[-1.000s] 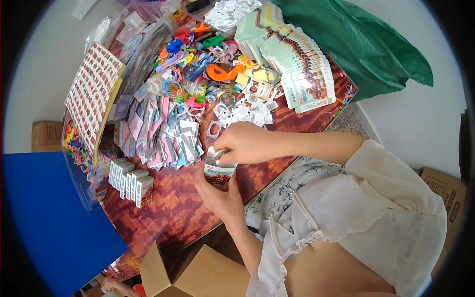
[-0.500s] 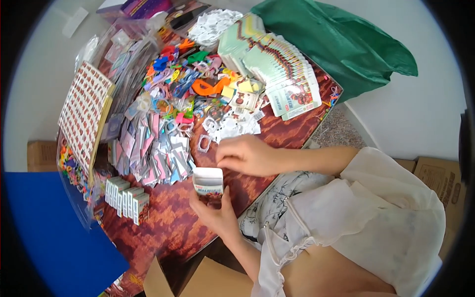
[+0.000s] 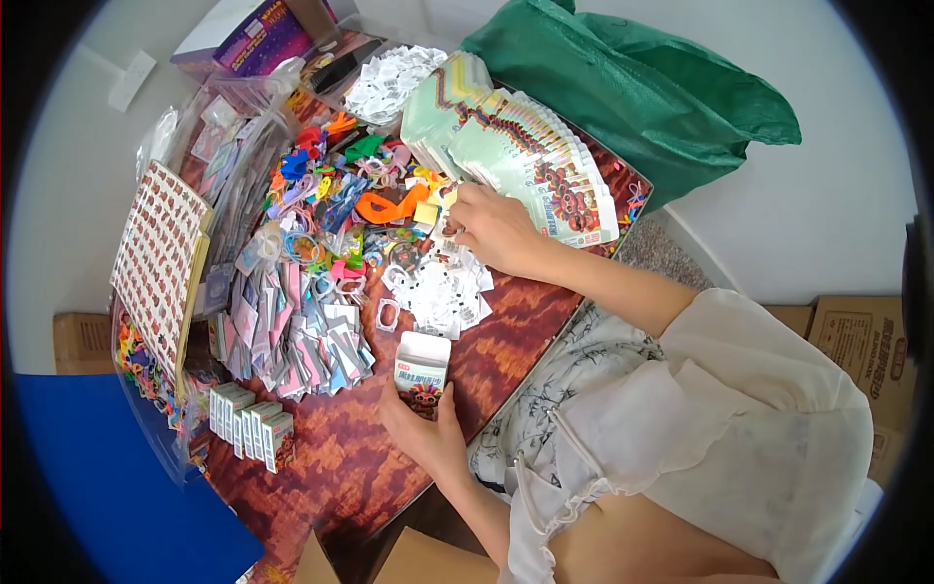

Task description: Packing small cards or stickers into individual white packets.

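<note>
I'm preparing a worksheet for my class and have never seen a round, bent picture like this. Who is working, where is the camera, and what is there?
There is no machine: a person works with two bare hands. The picture comes from a fisheye camera worn on the head and looking down, so straight edges bend near the rim. The left hand holds a small open box. The right hand is beside scattered white slips and fanned pale-green cartons; whether it grips anything is unclear. Also on the red patterned table are a heap of colourful trinkets, a pile of flat packets and a row of small boxes.
</note>
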Available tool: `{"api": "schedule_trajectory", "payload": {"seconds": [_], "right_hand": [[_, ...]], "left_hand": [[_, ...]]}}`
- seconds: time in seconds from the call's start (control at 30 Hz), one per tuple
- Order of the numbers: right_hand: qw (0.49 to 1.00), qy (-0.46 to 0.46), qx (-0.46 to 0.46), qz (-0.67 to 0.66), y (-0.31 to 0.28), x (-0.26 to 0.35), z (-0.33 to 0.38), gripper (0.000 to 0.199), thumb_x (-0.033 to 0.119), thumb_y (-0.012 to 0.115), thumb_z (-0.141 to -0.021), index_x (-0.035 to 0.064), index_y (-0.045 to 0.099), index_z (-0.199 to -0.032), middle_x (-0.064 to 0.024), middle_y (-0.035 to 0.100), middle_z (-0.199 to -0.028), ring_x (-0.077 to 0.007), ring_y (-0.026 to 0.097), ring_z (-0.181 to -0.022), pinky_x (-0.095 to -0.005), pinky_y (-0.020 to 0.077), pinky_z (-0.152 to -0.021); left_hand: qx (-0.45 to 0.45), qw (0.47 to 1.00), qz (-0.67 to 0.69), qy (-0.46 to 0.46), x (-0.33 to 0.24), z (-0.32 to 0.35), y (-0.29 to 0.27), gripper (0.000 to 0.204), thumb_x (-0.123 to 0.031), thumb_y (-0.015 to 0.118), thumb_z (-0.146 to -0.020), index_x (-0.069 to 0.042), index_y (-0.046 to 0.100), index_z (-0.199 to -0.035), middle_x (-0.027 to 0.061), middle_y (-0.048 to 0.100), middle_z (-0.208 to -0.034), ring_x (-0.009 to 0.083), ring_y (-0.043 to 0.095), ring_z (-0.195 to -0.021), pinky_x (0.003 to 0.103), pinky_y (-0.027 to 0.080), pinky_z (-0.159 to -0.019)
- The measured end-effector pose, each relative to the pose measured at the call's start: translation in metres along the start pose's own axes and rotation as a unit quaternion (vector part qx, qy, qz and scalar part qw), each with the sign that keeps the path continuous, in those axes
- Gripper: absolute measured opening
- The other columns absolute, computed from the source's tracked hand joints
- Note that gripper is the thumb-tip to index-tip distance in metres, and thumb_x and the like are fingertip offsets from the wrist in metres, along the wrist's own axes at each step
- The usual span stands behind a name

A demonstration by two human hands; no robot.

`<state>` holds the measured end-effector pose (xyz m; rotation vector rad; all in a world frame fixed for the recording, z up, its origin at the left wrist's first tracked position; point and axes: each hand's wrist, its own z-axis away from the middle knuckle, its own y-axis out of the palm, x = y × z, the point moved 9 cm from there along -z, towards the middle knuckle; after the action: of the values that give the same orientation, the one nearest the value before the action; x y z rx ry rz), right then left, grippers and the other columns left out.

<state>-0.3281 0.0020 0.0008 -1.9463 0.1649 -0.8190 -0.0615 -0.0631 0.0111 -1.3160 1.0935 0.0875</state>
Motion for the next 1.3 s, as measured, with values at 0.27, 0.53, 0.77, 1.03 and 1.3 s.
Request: {"api": "schedule_trajectory", "payload": {"seconds": [0.27,0.53,0.77,1.03,1.3], "right_hand": [[0.99,-0.054,-0.061,-0.114,-0.017,0.0,-0.003,0.011,0.004,0.064,-0.08,0.0038,0.056,-0.087,-0.0121,0.053,-0.084,-0.0323,0.059,-0.08,-0.0427,0.0472,-0.065],[0.908,0.123,0.053,-0.397,0.007,-0.024,0.003,0.015,0.002,0.067,-0.081,0.003,0.059,-0.093,-0.013,0.059,-0.08,-0.0313,0.059,-0.073,-0.0359,0.047,-0.063],[0.98,-0.096,-0.148,-0.091,-0.042,0.003,0.003,0.016,0.005,0.068,-0.081,0.005,0.063,-0.096,-0.0091,0.059,-0.082,-0.0269,0.062,-0.076,-0.0357,0.0483,-0.062],[0.987,-0.15,0.005,-0.053,-0.01,0.032,0.041,0.009,0.005,0.064,-0.08,0.0068,0.063,-0.089,-0.0076,0.052,-0.085,-0.0272,0.057,-0.085,-0.0383,0.0484,-0.066],[0.976,-0.188,0.013,-0.105,0.01,0.06,0.051,0.014,0.014,0.069,-0.077,0.0032,0.063,-0.084,-0.0073,0.051,-0.088,-0.0271,0.055,-0.092,-0.0391,0.0479,-0.072]], "left_hand": [[0.005,1.0,0.014,-0.018,0.008,0.002,0.0,0.067,-0.006,0.082,-0.07,0.002,0.049,-0.127,0.0206,0.054,-0.112,0.0375,0.051,-0.106,0.044,0.042,-0.09],[0.008,0.996,0.059,-0.073,0.019,0.007,-0.004,0.066,-0.005,0.081,-0.072,0.002,0.048,-0.129,0.018,0.053,-0.116,0.0342,0.052,-0.108,0.042,0.042,-0.092],[0.001,0.996,0.061,-0.071,0.022,0.011,-0.007,0.067,-0.006,0.081,-0.072,0.002,0.048,-0.13,0.0185,0.052,-0.118,0.0344,0.052,-0.109,0.042,0.043,-0.093],[-0.012,0.996,0.061,-0.065,0.024,0.011,-0.011,0.067,-0.004,0.081,-0.071,0.003,0.048,-0.129,0.0192,0.052,-0.119,0.0354,0.052,-0.111,0.043,0.042,-0.095],[-0.014,0.997,0.058,-0.055,0.025,0.012,-0.009,0.069,-0.002,0.081,-0.068,0.003,0.049,-0.129,0.0197,0.054,-0.117,0.0366,0.053,-0.109,0.044,0.042,-0.094]]}}
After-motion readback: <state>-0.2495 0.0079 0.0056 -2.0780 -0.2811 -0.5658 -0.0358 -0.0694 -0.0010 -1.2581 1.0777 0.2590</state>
